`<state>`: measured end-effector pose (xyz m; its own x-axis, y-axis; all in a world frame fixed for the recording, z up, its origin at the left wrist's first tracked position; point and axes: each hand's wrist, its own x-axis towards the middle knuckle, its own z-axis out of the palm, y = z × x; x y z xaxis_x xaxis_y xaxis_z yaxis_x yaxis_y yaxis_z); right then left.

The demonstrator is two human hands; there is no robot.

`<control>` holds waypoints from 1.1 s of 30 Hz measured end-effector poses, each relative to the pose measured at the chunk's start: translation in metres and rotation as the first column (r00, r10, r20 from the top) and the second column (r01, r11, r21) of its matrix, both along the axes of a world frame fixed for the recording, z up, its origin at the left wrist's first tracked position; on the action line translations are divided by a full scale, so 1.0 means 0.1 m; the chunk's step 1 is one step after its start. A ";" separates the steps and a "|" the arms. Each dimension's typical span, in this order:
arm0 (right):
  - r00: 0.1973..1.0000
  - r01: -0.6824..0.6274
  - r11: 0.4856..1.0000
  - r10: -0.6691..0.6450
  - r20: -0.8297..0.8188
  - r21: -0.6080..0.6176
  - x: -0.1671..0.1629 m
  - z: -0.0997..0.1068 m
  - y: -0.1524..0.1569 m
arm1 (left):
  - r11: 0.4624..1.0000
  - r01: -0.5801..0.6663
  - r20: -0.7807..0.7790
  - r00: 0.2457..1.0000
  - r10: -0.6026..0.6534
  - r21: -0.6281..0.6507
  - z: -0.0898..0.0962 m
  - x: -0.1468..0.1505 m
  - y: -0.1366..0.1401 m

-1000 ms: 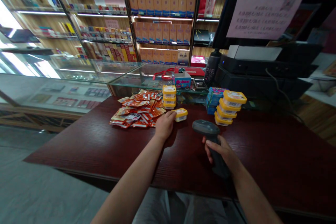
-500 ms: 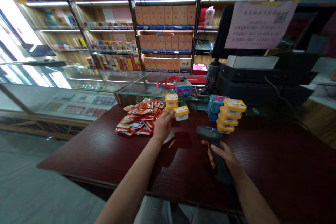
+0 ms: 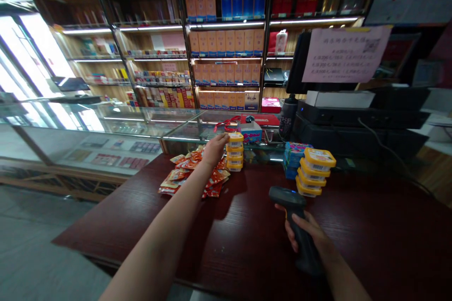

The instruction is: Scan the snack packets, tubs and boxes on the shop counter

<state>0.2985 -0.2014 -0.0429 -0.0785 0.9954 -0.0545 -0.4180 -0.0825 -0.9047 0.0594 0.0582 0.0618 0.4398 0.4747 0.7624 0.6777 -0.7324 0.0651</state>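
Observation:
My left hand [image 3: 215, 150] grips a small clear tub with a yellow lid [image 3: 235, 139], which sits at the top of a stack of like tubs [image 3: 234, 161]. Just left of that stack, partly behind my forearm, lies a heap of orange snack packets [image 3: 187, 169]. A dark barcode scanner [image 3: 294, 218] is in my right hand [image 3: 307, 230], its head pointing left and away from me. Beyond the scanner stands a second stack of yellow-lidded tubs [image 3: 315, 171], beside a pile of blue boxes [image 3: 294, 157].
A glass display counter [image 3: 141, 120] runs behind the dark wooden table [image 3: 148, 235]. On the glass are an open blue and pink box [image 3: 250, 132] and a dark bottle [image 3: 287, 115]. A monitor with a paper notice [image 3: 346, 54] stands at the right, above black equipment.
My left hand has brought the held tub from beside the left stack onto its top. My right hand still holds the scanner. The camera view has tilted up a little.

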 end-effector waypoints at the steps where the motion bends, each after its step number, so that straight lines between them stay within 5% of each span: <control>1: 1.000 -0.001 1.000 0.001 0.002 -0.005 0.00 0.00 0.00 | 1.000 0.005 0.007 1.000 -0.005 0.000 -0.04 -0.01 0.01; 12: 1.000 0.000 1.000 0.000 0.006 -0.003 0.01 0.01 -0.01 | 0.998 0.042 0.102 0.994 -0.036 -0.052 -0.17 0.04 0.02; 17: 1.000 -0.003 1.000 0.003 0.013 -0.005 0.03 0.00 -0.01 | 0.989 0.053 0.268 0.963 -0.014 -0.139 -0.39 0.04 -0.01; 24: 1.000 -0.009 1.000 0.009 -0.008 -0.007 0.03 -0.03 0.00 | 0.894 0.066 0.385 0.915 0.123 -0.442 -0.79 0.13 0.00; 33: 1.000 -0.009 1.000 0.009 -0.016 -0.024 0.03 -0.02 0.00 | 0.845 0.106 0.422 0.894 0.150 -0.525 -0.83 0.08 0.09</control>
